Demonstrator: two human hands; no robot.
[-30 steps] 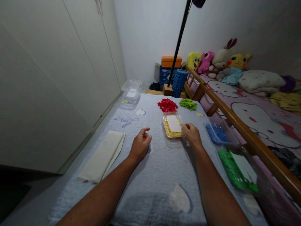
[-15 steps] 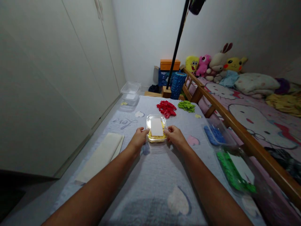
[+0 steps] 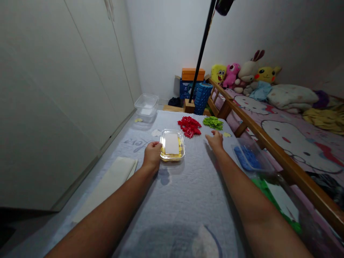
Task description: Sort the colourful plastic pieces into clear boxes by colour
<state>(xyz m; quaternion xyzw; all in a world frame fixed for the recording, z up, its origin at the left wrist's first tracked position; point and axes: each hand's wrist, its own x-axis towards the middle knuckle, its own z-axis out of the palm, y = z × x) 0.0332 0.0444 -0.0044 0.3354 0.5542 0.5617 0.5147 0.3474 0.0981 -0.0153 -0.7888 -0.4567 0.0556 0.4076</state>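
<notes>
My left hand (image 3: 152,154) grips the left edge of a clear lidded plastic container (image 3: 172,145). Yellow pieces show inside it, and a white rectangular card lies on the lid. My right hand (image 3: 215,140) is off the container, over the cloth to its right, with fingers apart and nothing in them. Just beyond that hand is a pile of light green pieces (image 3: 213,123). A heap of red pieces (image 3: 189,127) lies behind the container.
An empty-looking clear container (image 3: 146,104) stands at the far left corner. Folded cream paper (image 3: 107,186) lies at left. Along the right edge sit a container of blue pieces (image 3: 246,156) and one of green pieces (image 3: 285,204), beside a wooden bed rail (image 3: 268,143).
My right hand has let go of the container and moved right and a little away from me. The container, held by my left hand, has shifted slightly left.
</notes>
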